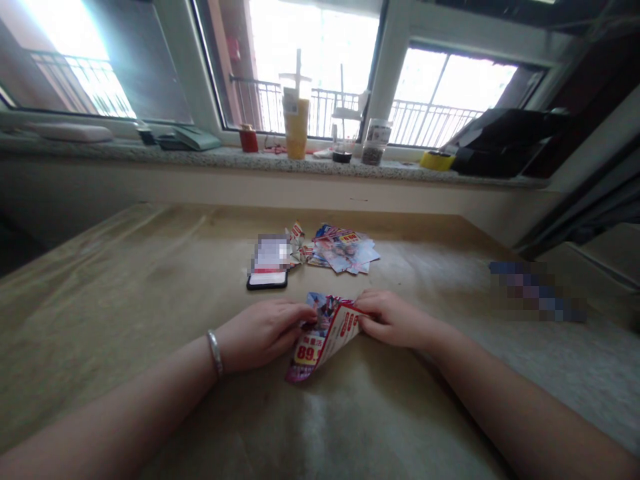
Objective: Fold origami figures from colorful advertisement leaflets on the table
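In the head view, the left hand (267,333) and the right hand (393,320) pinch opposite sides of one flyer (313,337) at the middle of the tabletop (150,320). Brightly printed, with a red "89" on yellow, it curls over to show a pale, red-edged back. Beyond lie one phone (267,279) and one pile of leaflets (345,250), too overlapped to count.

Left hand (265,330) and right hand (395,320) pinching a colourful flyer (309,350), right side folded over. Phone (269,278) and probably more leaflets (346,251), kinda blurry, sit farther back.
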Action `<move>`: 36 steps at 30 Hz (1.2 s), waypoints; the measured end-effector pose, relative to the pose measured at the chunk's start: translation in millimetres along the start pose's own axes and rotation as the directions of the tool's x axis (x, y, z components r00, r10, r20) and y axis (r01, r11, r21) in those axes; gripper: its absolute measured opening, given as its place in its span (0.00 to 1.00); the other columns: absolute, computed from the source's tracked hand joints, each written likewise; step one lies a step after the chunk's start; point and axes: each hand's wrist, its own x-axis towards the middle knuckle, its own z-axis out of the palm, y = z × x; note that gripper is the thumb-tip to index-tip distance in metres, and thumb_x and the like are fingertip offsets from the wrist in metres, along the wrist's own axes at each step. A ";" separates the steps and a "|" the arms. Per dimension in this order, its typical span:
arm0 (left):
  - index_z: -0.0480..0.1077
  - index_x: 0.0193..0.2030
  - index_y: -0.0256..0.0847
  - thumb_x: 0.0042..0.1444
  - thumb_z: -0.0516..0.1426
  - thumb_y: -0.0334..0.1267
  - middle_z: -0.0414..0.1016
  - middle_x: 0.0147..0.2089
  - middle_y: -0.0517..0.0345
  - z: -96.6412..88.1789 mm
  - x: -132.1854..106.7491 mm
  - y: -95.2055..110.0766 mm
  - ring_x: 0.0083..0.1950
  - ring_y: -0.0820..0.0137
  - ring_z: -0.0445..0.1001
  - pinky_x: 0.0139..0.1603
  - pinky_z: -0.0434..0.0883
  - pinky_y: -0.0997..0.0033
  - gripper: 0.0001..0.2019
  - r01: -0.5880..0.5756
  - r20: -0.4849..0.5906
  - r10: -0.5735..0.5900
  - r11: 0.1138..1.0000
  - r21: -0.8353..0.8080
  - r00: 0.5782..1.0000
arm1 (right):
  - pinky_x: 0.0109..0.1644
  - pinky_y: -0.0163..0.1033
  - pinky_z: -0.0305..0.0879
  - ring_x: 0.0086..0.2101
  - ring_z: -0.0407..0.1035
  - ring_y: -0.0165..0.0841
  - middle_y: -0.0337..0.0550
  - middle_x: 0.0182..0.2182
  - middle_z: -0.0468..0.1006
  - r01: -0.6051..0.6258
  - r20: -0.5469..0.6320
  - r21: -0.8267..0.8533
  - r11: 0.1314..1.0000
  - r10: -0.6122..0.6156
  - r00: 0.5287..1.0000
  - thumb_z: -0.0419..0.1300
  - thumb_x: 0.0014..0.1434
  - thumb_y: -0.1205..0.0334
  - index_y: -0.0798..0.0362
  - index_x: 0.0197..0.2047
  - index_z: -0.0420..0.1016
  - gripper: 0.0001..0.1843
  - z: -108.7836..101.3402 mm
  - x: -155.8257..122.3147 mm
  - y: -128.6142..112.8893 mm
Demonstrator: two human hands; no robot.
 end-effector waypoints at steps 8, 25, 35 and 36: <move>0.51 0.66 0.48 0.63 0.46 0.38 0.67 0.54 0.51 0.6 -0.6 -3.9 0.49 0.66 0.70 0.50 0.69 0.66 0.24 -0.026 0.034 0.025 0.999 0.040 0.999 | 0.34 0.33 0.58 0.30 0.66 0.29 0.42 0.28 0.74 -0.261 -0.055 -0.027 0.965 0.259 0.964 0.51 0.58 0.66 0.55 0.31 0.71 0.09 12.0 5.7 -2.1; 0.60 0.62 0.46 0.64 0.45 0.43 0.57 0.66 0.50 10.5 3.4 -11.2 0.65 0.59 0.56 0.64 0.58 0.54 0.21 0.015 0.089 -0.030 0.986 0.165 0.996 | 0.42 0.39 0.65 0.39 0.70 0.34 0.45 0.40 0.75 -0.336 -0.193 -0.046 0.941 0.322 0.927 0.52 0.60 0.62 0.52 0.42 0.72 0.11 21.8 8.6 -3.7; 0.64 0.59 0.43 0.64 0.46 0.40 0.66 0.59 0.51 7.8 4.4 -6.1 0.58 0.62 0.65 0.58 0.65 0.59 0.19 -0.036 0.036 0.031 0.986 0.164 0.999 | 0.48 0.40 0.65 0.41 0.70 0.33 0.40 0.42 0.78 -0.044 -0.125 -0.173 0.984 0.022 0.992 0.54 0.60 0.62 0.49 0.41 0.78 0.11 12.5 4.0 -10.3; 0.65 0.58 0.43 0.64 0.46 0.40 0.67 0.58 0.51 7.6 4.5 -5.6 0.57 0.63 0.66 0.57 0.65 0.59 0.18 -0.045 0.034 0.040 0.985 0.164 0.999 | 0.48 0.41 0.65 0.41 0.70 0.34 0.40 0.43 0.79 -0.030 -0.112 -0.198 0.980 0.007 0.994 0.54 0.60 0.62 0.48 0.42 0.78 0.12 11.7 3.7 -10.9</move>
